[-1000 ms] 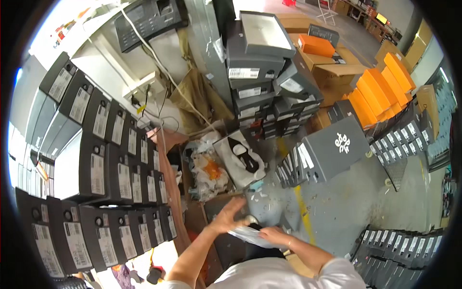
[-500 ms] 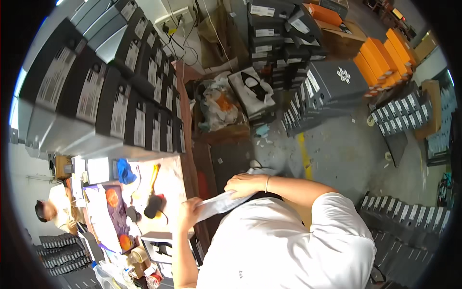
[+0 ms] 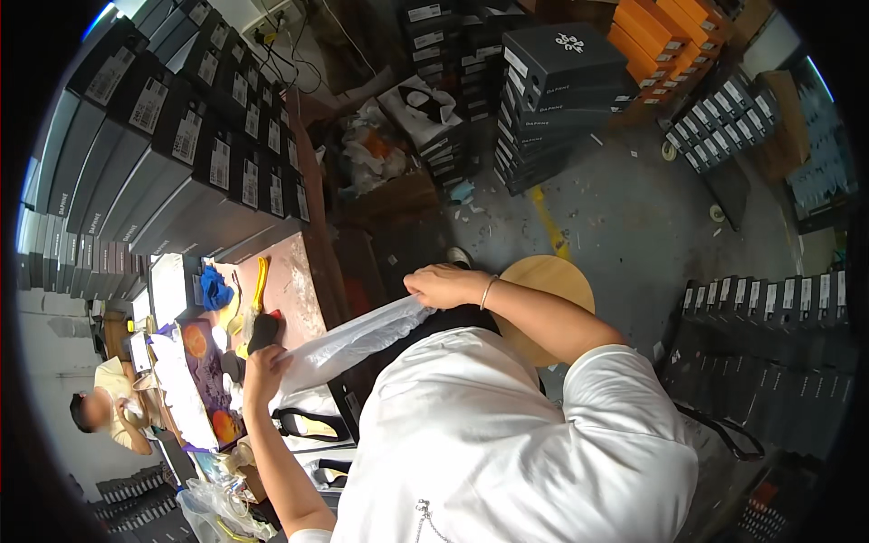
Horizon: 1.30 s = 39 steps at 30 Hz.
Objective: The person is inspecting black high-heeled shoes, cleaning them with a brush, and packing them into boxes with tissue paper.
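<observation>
A long piece of thin, whitish, see-through wrapping (image 3: 353, 342) stretches between my two hands, in front of my body. My left hand (image 3: 262, 369) pinches one end of it above the table edge. At the other end, the fingers of my right hand (image 3: 445, 286) are closed on the wrapping, and a bracelet circles that wrist. Beneath the left end stands an open box with a black shoe (image 3: 312, 425) in it. A dark, rounded thing (image 3: 263, 331) lies on the table just beyond my left hand; its kind is unclear.
Dark shoeboxes (image 3: 186, 136) are piled along the table's far left. A yellow-handled tool (image 3: 262, 282) and blue cloth (image 3: 215, 288) lie on the table. Beside me is a round wooden stool (image 3: 552, 294). More box stacks (image 3: 566, 63) stand on the floor. A person (image 3: 113, 398) sits across the table.
My hands have moved farther apart, drawing the wrapping out longer. The left hand has gone leftward over the table and the right hand up and slightly left. The view has shifted too.
</observation>
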Each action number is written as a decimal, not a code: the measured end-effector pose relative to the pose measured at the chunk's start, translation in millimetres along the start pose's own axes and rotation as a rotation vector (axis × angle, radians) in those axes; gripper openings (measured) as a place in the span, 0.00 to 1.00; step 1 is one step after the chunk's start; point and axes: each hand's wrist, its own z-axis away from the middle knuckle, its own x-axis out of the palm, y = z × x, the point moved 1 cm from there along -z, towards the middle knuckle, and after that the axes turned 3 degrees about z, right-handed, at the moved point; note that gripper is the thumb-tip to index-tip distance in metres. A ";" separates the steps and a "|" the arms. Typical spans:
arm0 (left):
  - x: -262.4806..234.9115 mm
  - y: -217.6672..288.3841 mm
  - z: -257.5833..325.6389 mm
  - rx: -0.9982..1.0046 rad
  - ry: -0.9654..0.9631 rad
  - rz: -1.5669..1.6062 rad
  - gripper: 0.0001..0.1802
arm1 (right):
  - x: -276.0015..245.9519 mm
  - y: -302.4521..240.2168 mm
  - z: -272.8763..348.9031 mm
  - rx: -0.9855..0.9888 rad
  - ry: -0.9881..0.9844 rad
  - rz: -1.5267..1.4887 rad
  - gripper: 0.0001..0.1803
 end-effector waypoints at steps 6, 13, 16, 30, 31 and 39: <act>-13.1 10.1 5.4 0.154 0.033 -0.075 0.09 | 9.4 21.3 32.2 -0.002 0.218 0.128 0.09; -4.2 31.5 19.4 -0.053 0.029 -0.102 0.09 | -32.3 -121.6 -33.7 -0.370 0.102 -0.023 0.34; 6.4 41.9 13.5 0.125 0.105 0.074 0.09 | -7.8 -125.8 -83.0 -0.495 -0.042 0.195 0.26; 90.4 -47.4 155.5 -1.033 1.118 0.655 0.14 | -0.2 -101.6 -254.1 -0.637 -0.735 0.173 0.07; 119.4 -60.2 151.6 -1.071 1.028 0.474 0.14 | -7.3 -99.0 -269.5 -0.560 -0.756 0.149 0.08; 142.8 -43.0 66.0 -1.068 1.202 0.161 0.17 | -1.0 -138.6 -321.7 -0.325 -0.741 -0.145 0.16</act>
